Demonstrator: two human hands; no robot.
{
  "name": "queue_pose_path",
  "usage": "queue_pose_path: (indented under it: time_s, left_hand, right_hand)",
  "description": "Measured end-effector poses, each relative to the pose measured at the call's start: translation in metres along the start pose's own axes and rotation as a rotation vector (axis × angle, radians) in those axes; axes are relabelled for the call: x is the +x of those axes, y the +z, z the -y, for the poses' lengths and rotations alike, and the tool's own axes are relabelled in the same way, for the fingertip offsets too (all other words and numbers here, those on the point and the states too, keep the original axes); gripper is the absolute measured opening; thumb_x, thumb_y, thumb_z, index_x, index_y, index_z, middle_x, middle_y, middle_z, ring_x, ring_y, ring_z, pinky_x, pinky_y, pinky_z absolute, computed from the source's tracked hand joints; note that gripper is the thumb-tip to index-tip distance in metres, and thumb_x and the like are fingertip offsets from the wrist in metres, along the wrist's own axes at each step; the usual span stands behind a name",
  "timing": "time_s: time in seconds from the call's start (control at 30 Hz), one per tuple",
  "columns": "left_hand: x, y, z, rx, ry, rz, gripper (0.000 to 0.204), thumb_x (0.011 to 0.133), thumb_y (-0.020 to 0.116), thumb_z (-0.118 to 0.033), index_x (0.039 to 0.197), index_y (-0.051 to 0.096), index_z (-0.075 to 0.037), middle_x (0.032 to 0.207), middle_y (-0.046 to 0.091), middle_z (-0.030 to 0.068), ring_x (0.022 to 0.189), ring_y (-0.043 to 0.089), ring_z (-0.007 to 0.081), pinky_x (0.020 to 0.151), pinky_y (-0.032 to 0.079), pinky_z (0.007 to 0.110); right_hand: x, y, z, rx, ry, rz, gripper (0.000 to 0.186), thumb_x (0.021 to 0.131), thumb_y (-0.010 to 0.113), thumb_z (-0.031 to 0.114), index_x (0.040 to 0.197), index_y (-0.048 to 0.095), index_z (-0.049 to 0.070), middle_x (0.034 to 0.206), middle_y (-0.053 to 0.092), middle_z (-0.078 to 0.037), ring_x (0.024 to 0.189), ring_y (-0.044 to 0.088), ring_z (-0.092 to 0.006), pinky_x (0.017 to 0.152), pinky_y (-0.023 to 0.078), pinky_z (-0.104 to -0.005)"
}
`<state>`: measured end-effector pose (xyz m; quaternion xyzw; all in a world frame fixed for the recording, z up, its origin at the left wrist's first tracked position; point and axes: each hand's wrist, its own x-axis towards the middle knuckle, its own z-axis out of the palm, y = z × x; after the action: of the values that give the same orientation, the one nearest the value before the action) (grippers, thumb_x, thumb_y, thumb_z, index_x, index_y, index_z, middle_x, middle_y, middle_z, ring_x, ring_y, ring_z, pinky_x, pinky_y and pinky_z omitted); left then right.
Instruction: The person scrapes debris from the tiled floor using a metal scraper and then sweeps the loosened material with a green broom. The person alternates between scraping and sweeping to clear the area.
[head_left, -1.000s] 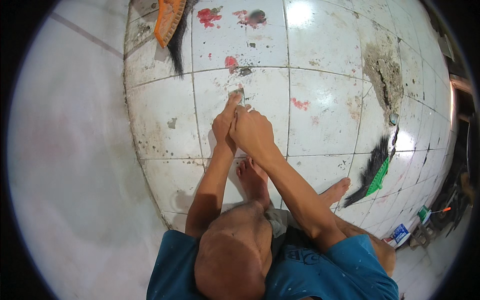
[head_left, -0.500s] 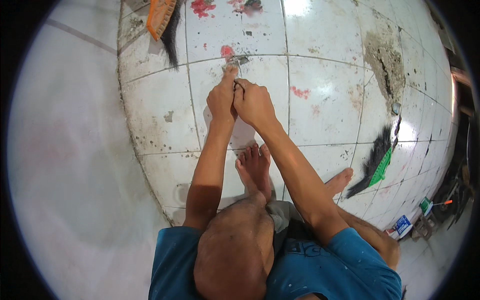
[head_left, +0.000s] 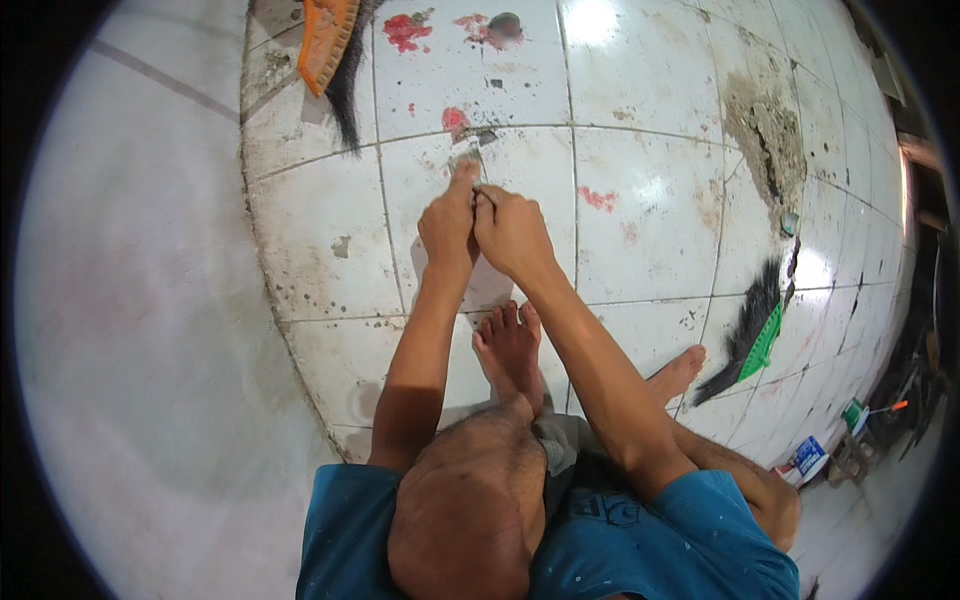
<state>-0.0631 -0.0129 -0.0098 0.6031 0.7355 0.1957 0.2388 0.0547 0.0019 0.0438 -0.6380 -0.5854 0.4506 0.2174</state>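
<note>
Both my hands are together over the stained white floor tiles. A thin metal scraper lies against the tile under my fingers, just below a red paint spot. My left hand grips it with the index finger stretched along the blade. My right hand is closed round its near end, touching my left hand; much of the tool is hidden by my fingers. My bare foot stands just below my hands.
An orange broom head with black bristles lies upper left, a green one at the right. A cracked tile patch is beyond it. Paint tubs and dark clutter stand far right. A grey painted surface fills the left.
My hands and the scraper moved forward along the tile toward the red spot, then slid back slightly. The grip looks much the same.
</note>
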Motion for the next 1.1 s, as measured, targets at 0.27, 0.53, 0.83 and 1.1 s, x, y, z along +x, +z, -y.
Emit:
queue_pose_path:
  time_s: [0.27,0.53,0.83,1.1]
  left_hand:
    - [0.000,-0.001,-0.004,-0.031,-0.040,0.049,0.044,0.104,0.063,-0.028,0.148,0.066,-0.030,0.117,0.075,0.0161,0.087,0.074,0.0447,0.080,0.058,0.051]
    - [0.000,0.000,-0.001,0.012,-0.050,0.079,0.043,0.104,0.063,-0.030,0.147,0.066,-0.031,0.103,0.078,0.0197,0.088,0.074,0.0457,0.079,0.057,0.052]
    - [-0.002,0.005,0.004,-0.062,-0.014,0.022,0.044,0.102,0.064,-0.035,0.145,0.067,-0.030,0.091,0.075,0.0242,0.086,0.073,0.0470,0.079,0.056,0.053]
    - [-0.005,-0.006,-0.009,-0.019,-0.058,0.088,0.045,0.100,0.067,-0.034,0.145,0.067,-0.030,0.084,0.074,0.0219,0.081,0.073,0.0452,0.076,0.056,0.052]
  right_hand:
    - [-0.008,0.000,-0.004,-0.020,0.028,-0.018,0.032,0.105,0.054,0.020,0.112,0.076,-0.002,0.094,0.073,-0.034,0.091,0.071,-0.0557,0.083,0.058,-0.0579]
    - [-0.008,-0.001,0.005,-0.009,0.075,0.002,0.031,0.106,0.052,0.020,0.105,0.074,-0.002,0.094,0.072,-0.034,0.090,0.069,-0.0562,0.081,0.056,-0.0590]
    - [-0.010,-0.004,0.006,0.031,0.077,0.013,0.032,0.104,0.052,0.019,0.109,0.076,-0.002,0.099,0.073,-0.033,0.094,0.071,-0.0548,0.084,0.057,-0.0562]
    - [-0.014,-0.009,0.006,0.011,0.069,0.004,0.033,0.105,0.053,0.020,0.110,0.076,-0.003,0.097,0.074,-0.033,0.092,0.072,-0.0542,0.084,0.058,-0.0556]
